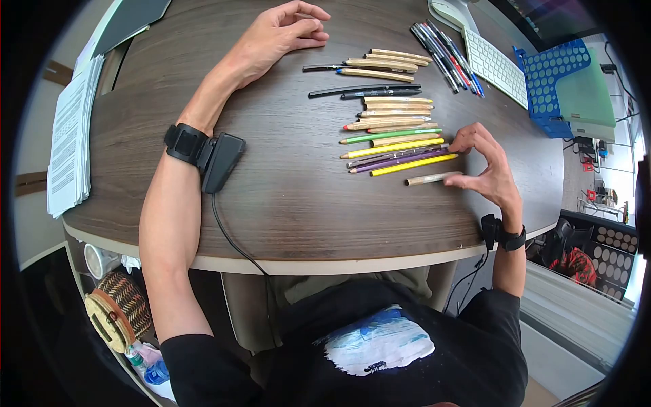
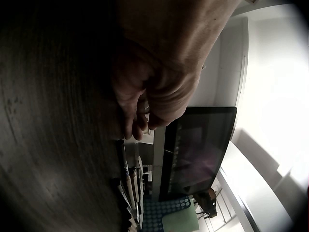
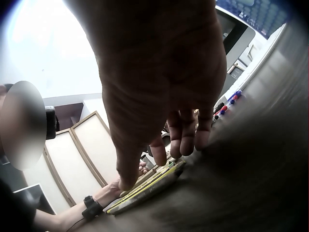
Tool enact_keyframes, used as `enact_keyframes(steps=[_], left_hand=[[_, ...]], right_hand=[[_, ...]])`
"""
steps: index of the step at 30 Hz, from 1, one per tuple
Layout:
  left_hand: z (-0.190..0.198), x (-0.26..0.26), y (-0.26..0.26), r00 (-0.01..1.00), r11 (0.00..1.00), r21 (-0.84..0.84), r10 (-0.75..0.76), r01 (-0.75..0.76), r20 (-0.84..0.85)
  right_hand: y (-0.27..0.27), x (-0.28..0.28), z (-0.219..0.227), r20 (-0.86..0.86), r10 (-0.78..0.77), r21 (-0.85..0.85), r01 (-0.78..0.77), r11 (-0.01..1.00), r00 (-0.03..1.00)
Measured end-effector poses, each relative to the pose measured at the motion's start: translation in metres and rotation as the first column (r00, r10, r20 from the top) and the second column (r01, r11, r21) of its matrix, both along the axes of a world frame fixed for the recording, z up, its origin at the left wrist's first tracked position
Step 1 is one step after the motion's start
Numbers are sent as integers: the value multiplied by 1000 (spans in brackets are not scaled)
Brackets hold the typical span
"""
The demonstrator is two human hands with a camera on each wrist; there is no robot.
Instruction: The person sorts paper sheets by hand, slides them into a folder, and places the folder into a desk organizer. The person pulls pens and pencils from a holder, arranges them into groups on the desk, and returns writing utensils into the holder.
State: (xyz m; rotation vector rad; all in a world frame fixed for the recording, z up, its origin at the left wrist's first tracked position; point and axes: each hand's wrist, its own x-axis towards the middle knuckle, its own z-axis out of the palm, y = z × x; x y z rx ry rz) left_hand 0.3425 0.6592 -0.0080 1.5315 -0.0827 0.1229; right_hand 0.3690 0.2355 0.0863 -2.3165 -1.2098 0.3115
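A column of pencils lies on the desk, among them a green pencil (image 1: 390, 136), a purple pencil (image 1: 400, 160) and a yellow pencil (image 1: 413, 164). Below them is a short greyish pencil (image 1: 427, 179). My right hand (image 1: 489, 166) is at their right ends, thumb at the short pencil's end and fingers by the purple one, spread apart; whether they touch is unclear. In the right wrist view the right hand (image 3: 164, 96) is above the pencils. My left hand (image 1: 281, 37) rests on the desk at the upper left, fingers loosely bent, holding nothing.
Black pencils (image 1: 366, 91) and wooden ones lie higher up the desk. Several pens (image 1: 447, 57) lie beside a white keyboard (image 1: 495, 66). A blue perforated holder (image 1: 553, 81) stands at the right, a paper stack (image 1: 73, 136) at the left.
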Motion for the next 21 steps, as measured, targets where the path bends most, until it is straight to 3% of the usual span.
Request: enact_keyframes(steps=[6, 11, 21], left_hand=[[-2, 1, 1, 1000, 1000, 4, -4, 4, 4], [0, 0, 1, 1000, 1000, 6, -8, 8, 10], [0, 1, 0, 1000, 1000, 12, 3, -3, -5]], right_hand=[[-11, -9, -5, 59, -26, -37, 28, 999, 998], [-13, -4, -8, -23, -110, -37, 109, 993, 994], [14, -9, -8, -11, -29, 3, 29, 1000, 1000]])
